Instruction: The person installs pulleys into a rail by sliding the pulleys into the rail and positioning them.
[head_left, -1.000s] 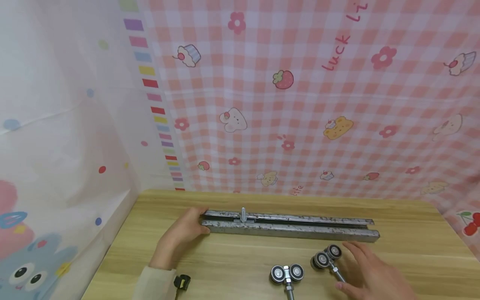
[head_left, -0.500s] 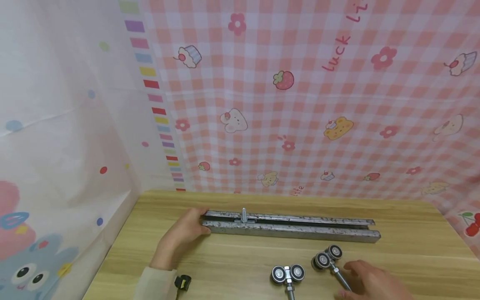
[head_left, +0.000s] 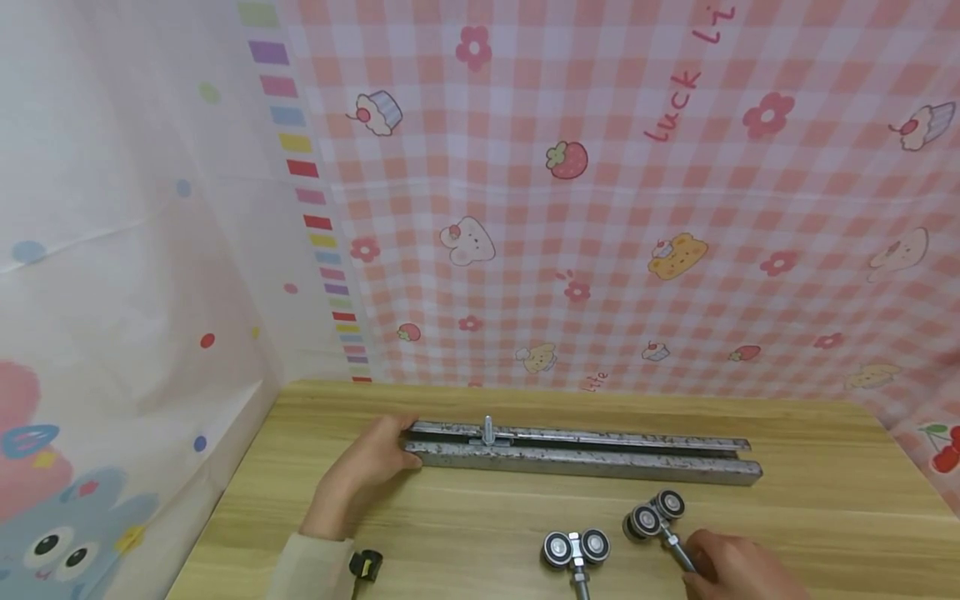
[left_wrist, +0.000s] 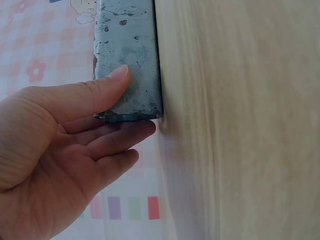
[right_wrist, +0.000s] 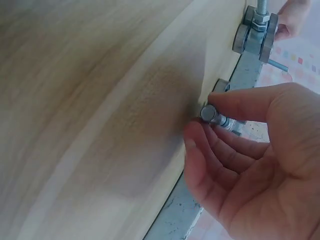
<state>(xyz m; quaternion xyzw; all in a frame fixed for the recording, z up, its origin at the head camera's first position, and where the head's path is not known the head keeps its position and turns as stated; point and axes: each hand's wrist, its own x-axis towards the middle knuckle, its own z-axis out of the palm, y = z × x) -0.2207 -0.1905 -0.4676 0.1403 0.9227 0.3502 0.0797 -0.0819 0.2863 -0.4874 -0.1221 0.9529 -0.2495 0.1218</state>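
Change: right hand (head_left: 742,567), lower right of frame, goes from spread fingers to pinching the bolt (head_left: 678,552) of the angled trolley (head_left: 647,521). Wheels haven't shifted, so I'd call it grasp made, no transfer yet. Left hand (head_left: 375,454) holds the left end of the steel channel (head_left: 585,468), lower centre, same as before. One stud (head_left: 488,432) stands up in the slot. Second trolley (head_left: 575,550), bottom centre, untouched, apart from the channel.
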